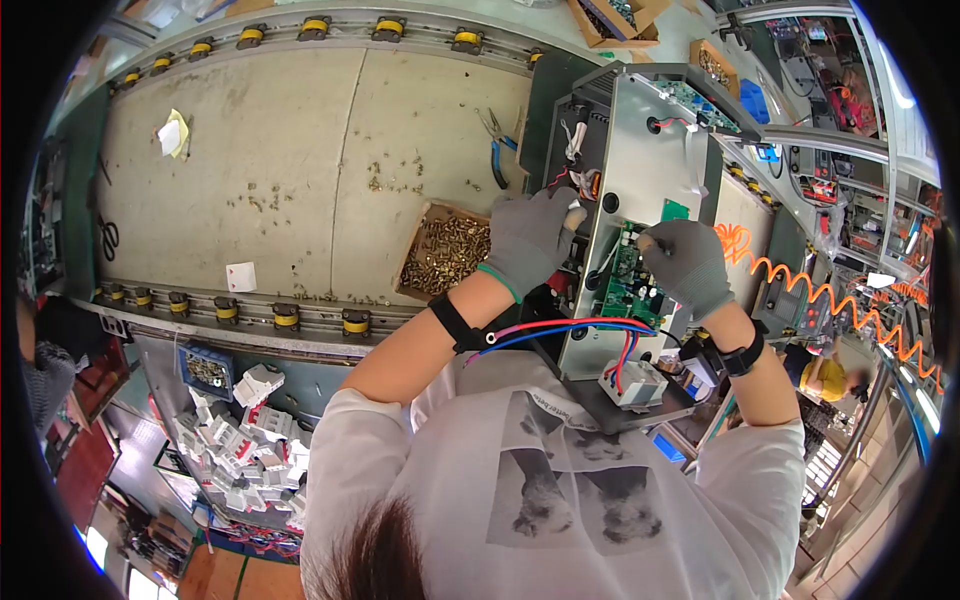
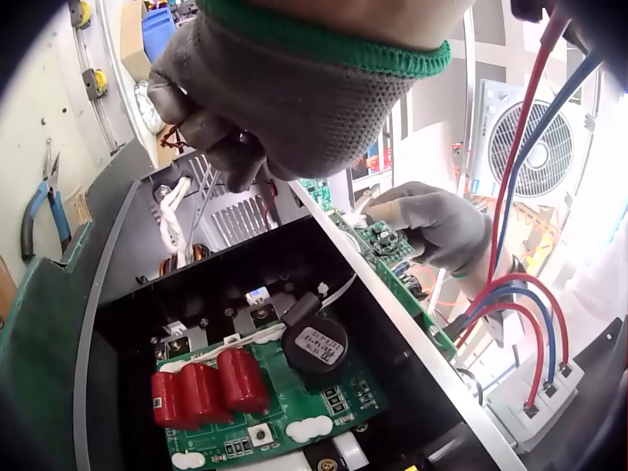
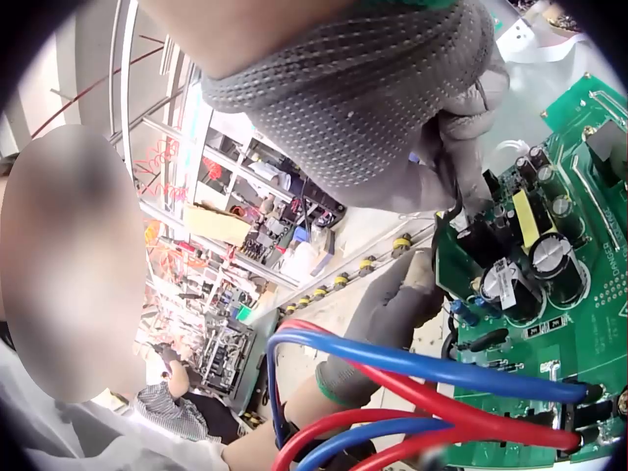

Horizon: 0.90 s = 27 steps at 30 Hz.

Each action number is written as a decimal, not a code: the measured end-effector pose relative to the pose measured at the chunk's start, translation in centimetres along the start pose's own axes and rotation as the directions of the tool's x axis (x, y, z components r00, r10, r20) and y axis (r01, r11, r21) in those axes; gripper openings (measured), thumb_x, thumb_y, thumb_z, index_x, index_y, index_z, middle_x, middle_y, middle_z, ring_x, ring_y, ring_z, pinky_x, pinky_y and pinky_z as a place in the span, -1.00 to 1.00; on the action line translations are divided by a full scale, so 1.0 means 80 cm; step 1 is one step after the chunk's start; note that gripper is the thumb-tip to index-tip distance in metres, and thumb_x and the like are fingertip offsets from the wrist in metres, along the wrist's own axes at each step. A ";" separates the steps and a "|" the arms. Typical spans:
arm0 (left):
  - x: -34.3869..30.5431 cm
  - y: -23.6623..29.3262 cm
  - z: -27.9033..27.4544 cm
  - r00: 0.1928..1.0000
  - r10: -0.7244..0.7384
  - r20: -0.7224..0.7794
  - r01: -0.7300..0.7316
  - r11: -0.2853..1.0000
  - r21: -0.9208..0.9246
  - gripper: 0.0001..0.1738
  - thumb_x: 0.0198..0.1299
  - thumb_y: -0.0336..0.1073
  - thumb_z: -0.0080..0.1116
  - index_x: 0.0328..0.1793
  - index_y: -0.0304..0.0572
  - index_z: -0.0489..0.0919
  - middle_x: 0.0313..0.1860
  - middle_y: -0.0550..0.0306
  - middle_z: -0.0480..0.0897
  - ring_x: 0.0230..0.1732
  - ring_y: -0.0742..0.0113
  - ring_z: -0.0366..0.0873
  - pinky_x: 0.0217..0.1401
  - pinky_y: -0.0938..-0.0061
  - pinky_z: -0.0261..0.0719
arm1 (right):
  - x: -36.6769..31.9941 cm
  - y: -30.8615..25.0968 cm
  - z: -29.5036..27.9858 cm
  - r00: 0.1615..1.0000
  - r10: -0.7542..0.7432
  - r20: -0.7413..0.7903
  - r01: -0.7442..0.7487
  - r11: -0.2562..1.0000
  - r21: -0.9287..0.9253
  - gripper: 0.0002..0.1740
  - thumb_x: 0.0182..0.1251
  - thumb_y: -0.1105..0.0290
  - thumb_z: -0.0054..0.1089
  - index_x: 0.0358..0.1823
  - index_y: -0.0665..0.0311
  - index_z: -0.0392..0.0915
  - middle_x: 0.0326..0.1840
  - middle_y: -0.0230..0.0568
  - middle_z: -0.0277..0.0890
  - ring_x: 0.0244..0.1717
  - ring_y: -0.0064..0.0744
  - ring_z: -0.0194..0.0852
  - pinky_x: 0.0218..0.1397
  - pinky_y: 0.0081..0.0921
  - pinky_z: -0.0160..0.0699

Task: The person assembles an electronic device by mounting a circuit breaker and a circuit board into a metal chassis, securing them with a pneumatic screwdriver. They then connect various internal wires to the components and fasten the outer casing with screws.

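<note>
My gloved left hand point(image 1: 535, 240) is at the left side of an open metal-cased electrical unit point(image 1: 640, 150), fingers curled around a twisted red wire point(image 2: 175, 139). Below that hand, a green board with red cylindrical parts point(image 2: 211, 388) sits in the black compartment. Across the metal divider, my gloved right hand point(image 1: 690, 265) is over the green circuit board point(image 3: 579, 285), its fingertips pinching a black wire point(image 3: 452, 196) beside a small upright board. Thick red and blue cables point(image 3: 432, 368) run from the unit toward a white terminal block point(image 1: 635, 385).
A box of brass screws point(image 1: 445, 250) stands left of my left arm, with blue-handled pliers point(image 1: 497, 150) beyond. Loose screws are scattered over the bench point(image 1: 300, 130). An orange coiled hose point(image 1: 800, 285) stretches along the right. White plastic parts point(image 1: 250, 440) are heaped at lower left.
</note>
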State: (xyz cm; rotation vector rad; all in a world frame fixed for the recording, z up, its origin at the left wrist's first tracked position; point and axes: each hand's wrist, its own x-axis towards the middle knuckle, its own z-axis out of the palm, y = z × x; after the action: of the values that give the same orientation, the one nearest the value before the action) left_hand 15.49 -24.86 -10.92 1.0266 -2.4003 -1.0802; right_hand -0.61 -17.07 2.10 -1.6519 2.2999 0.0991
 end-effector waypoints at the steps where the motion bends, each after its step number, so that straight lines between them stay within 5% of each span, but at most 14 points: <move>1: 0.001 -0.001 0.002 1.000 0.003 0.023 -0.003 1.000 0.031 -0.74 0.26 -0.10 -0.03 -0.02 0.03 0.49 -0.32 0.11 0.61 -0.28 0.10 0.58 -0.23 0.16 0.35 | 0.001 0.000 -0.001 1.000 -0.006 0.009 0.005 0.999 0.041 -0.78 0.09 0.26 0.17 -0.46 0.25 0.66 -0.56 -0.11 0.56 -0.51 -0.12 0.55 -0.41 -0.31 0.51; 9: -0.001 -0.006 0.011 1.000 0.019 -0.019 -0.020 1.000 -0.024 -0.76 0.29 -0.08 -0.07 -0.10 0.01 0.48 -0.39 0.10 0.59 -0.33 0.07 0.58 -0.23 0.15 0.32 | 0.005 -0.004 -0.010 0.999 -0.022 0.047 0.015 0.990 0.140 -0.79 0.10 0.27 0.17 -0.48 0.26 0.66 -0.56 -0.12 0.56 -0.52 -0.12 0.55 -0.42 -0.32 0.49; 27: -0.004 -0.013 0.025 0.997 0.024 0.075 -0.017 0.996 -0.087 -0.74 0.29 -0.08 -0.07 -0.06 0.00 0.48 -0.37 0.07 0.61 -0.26 0.03 0.58 -0.14 0.12 0.32 | 0.022 -0.016 -0.018 0.987 -0.025 0.160 0.034 0.998 -0.049 -0.73 0.10 0.25 0.15 -0.58 0.29 0.61 -0.64 -0.09 0.50 -0.56 -0.10 0.52 -0.46 -0.30 0.47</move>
State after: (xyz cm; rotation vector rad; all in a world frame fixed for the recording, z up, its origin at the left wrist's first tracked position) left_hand 15.18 -24.06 -13.03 0.9464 -2.3948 -1.2249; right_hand -0.19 -19.46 3.09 -1.6388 2.1704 0.2756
